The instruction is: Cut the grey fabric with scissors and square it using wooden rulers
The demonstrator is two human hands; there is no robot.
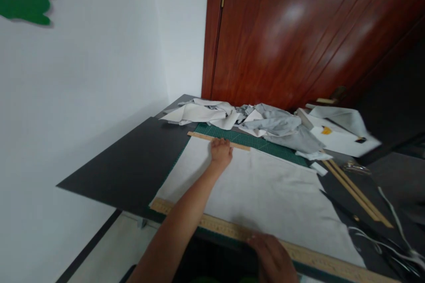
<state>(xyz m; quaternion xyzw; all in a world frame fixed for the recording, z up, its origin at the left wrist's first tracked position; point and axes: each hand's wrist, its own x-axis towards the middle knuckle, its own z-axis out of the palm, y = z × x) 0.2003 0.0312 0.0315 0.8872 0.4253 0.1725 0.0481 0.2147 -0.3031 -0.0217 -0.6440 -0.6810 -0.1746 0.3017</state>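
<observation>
White fabric [265, 185] lies spread over a green cutting mat [282, 151]. At the fabric's far edge, my left hand [221, 152] rests on a short wooden ruler [199, 135], its fingers bent together over the wood. A long wooden ruler [229, 229] runs along the near edge of the fabric. My right hand [274, 256] is at this long ruler, fingertips on its near side; the hand is blurred and its fingers are close together.
Crumpled white and grey cloth [215, 112] lies along the back. At the right are a white box [345, 137], two wooden strips [357, 194], black scissors [355, 217] and cords [395, 216]. A wall borders the left side.
</observation>
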